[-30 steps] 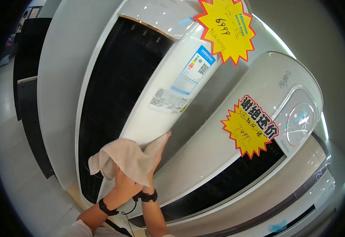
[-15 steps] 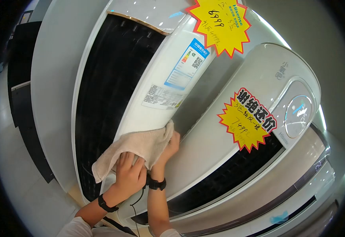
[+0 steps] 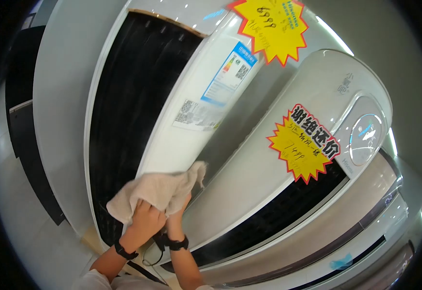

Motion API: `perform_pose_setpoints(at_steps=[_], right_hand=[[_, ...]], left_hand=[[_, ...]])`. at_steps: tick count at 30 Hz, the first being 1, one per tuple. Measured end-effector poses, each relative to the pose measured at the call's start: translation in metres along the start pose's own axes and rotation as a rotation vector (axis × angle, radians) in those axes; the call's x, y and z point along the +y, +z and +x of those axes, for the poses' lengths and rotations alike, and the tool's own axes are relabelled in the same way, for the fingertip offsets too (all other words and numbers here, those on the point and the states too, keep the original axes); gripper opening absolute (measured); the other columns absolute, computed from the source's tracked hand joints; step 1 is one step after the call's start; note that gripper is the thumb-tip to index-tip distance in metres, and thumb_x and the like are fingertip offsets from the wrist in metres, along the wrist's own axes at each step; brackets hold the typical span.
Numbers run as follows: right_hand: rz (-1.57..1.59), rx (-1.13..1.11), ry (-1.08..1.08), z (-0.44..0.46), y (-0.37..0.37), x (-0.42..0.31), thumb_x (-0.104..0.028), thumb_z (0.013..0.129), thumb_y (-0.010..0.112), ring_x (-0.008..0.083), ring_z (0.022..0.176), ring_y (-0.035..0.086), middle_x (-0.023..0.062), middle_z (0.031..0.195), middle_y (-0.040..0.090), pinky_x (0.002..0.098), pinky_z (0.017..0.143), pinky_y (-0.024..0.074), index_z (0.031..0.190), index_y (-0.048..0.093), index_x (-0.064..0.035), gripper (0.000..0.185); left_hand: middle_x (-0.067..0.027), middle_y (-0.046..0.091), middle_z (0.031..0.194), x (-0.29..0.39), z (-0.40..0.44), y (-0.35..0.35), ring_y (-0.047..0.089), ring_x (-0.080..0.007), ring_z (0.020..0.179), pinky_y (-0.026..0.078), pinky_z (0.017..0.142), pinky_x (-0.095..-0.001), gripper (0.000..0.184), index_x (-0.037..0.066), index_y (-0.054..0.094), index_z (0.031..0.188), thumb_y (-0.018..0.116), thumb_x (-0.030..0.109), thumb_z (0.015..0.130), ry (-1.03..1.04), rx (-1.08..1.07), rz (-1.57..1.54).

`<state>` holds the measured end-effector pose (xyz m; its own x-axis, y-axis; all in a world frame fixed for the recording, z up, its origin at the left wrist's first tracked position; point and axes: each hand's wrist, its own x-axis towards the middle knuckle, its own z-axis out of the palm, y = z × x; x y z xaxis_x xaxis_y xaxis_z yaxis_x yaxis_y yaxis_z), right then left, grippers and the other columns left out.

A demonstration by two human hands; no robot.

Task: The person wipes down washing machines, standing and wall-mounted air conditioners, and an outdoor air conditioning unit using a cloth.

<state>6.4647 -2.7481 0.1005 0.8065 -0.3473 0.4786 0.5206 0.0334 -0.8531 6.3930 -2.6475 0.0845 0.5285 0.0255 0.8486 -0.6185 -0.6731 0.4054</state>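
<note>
Extending upward from the lower edge of view, two bare forearms (image 3: 107, 265) carry black wristbands (image 3: 124, 250), one per wrist. A thin black cable (image 3: 154, 263) loops between them.

The left hand (image 3: 146, 220) has its fingers curled into the lower edge of a beige cloth (image 3: 153, 189), gripping it. The right hand (image 3: 177, 220) is just beside it, reaching under the opposite end; its fingers are mostly covered, so its grip cannot be told.

The cloth is bunched across the lower front of a white floor-standing air conditioner (image 3: 165, 150) — over the foot of the pale panel and part of the black louvre section (image 3: 136, 82). Above the cloth, the panel bears a white data label (image 3: 194, 116), then a blue-and-white energy label (image 3: 228, 75). A yellow starburst price tag (image 3: 274, 30), marked 6999, is positioned higher up.

Immediately to the right stands a second white air conditioner (image 3: 264, 166) — Hisense-branded, with a round display (image 3: 365, 139) and a starburst tag (image 3: 300, 150) reading 7499. Beyond it, a beige-fronted unit (image 3: 365, 198) follows. At far left, black panels (image 3: 24, 130) stand beside a pale tiled floor (image 3: 20, 212).
</note>
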Motion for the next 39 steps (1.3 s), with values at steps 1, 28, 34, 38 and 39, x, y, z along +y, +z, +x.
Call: perform_pose_setpoints(at_steps=[1,28,34,38,39], right_hand=[[0.040,0.015,0.040,0.006,0.007,-0.018,-0.021,0.102,0.060,0.0217,0.107,0.060,0.0164,0.125,0.063,0.0330,0.095,0.0482,0.143,0.046,0.0047,0.051],[-0.672,-0.524,-0.193,-0.101,-0.034,0.048,-0.025,0.102,0.053,0.0331,0.132,0.049,0.0178,0.148,0.047,0.0432,0.107,0.0426,0.151,0.039,-0.0054,0.054],[-0.709,-0.543,-0.191,-0.105,-0.022,0.047,-0.026,0.102,0.053,0.0333,0.133,0.049,0.0172,0.149,0.046,0.0432,0.108,0.0422,0.152,0.038,-0.0075,0.055],[-0.748,-0.539,-0.184,-0.106,-0.011,0.044,-0.026,0.102,0.053,0.0334,0.133,0.049,0.0168,0.150,0.045,0.0432,0.108,0.0419,0.153,0.037,-0.0089,0.056],[-0.759,-0.536,-0.181,-0.106,-0.010,0.043,-0.026,0.102,0.053,0.0334,0.133,0.049,0.0167,0.151,0.045,0.0431,0.108,0.0419,0.153,0.037,-0.0093,0.056]], left_hand=[[-0.0320,0.056,0.133,0.006,0.016,-0.008,0.046,-0.0529,0.129,0.031,0.112,-0.0606,0.048,-0.002,0.066,0.127,0.066,0.006,0.080,0.022,0.079,0.018],[-0.0142,0.062,0.112,0.088,-0.072,-0.045,0.066,-0.0343,0.093,0.054,0.077,-0.0454,0.042,-0.002,0.065,0.115,0.076,0.018,0.080,0.044,-0.646,0.158],[-0.0135,0.060,0.091,0.079,-0.084,-0.030,0.067,-0.0299,0.079,0.056,0.064,-0.0383,0.020,-0.001,0.065,0.092,0.071,0.007,0.075,0.136,-0.695,0.144],[-0.0137,0.057,0.086,0.072,-0.079,-0.030,0.065,-0.0284,0.080,0.055,0.062,-0.0352,0.017,-0.001,0.063,0.084,0.069,0.006,0.070,0.130,-0.742,0.018],[-0.0140,0.057,0.086,0.072,-0.078,-0.032,0.065,-0.0278,0.081,0.055,0.062,-0.0340,0.018,-0.001,0.062,0.084,0.068,0.006,0.068,0.143,-0.751,0.003]])
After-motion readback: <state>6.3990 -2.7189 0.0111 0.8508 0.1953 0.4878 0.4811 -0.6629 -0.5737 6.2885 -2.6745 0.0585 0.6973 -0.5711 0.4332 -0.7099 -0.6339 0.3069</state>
